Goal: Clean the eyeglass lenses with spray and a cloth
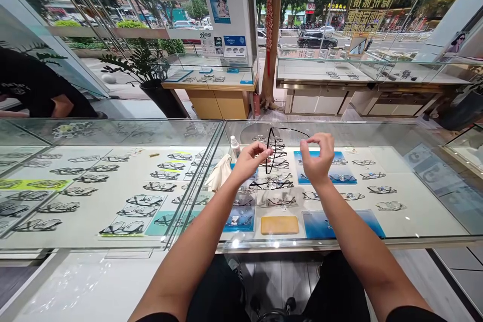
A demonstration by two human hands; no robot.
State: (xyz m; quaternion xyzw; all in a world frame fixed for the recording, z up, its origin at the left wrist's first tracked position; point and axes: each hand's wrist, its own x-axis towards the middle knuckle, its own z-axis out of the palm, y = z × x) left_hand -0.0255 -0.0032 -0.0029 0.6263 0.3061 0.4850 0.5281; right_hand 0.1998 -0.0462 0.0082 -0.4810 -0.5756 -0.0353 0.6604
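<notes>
Both my hands are raised over a glass display counter (pixel 415 234). My left hand (pixel 249 160) pinches the front of a thin black pair of glasses (pixel 272 151), held edge-on. One temple arm arcs rightward to my right hand (pixel 318 157), whose fingertips pinch its end. Under the glass lie several rows of spectacle frames (pixel 158 187) on a pale lining.
A small spray bottle (pixel 234 148) and a crumpled white cloth (pixel 219 173) lie on the glass by my left hand. A tan pad (pixel 279 225) sits inside the case. A person in black (pixel 35 85) stands at far left. More counters (pixel 320 80) and a potted plant (pixel 151 68) stand behind.
</notes>
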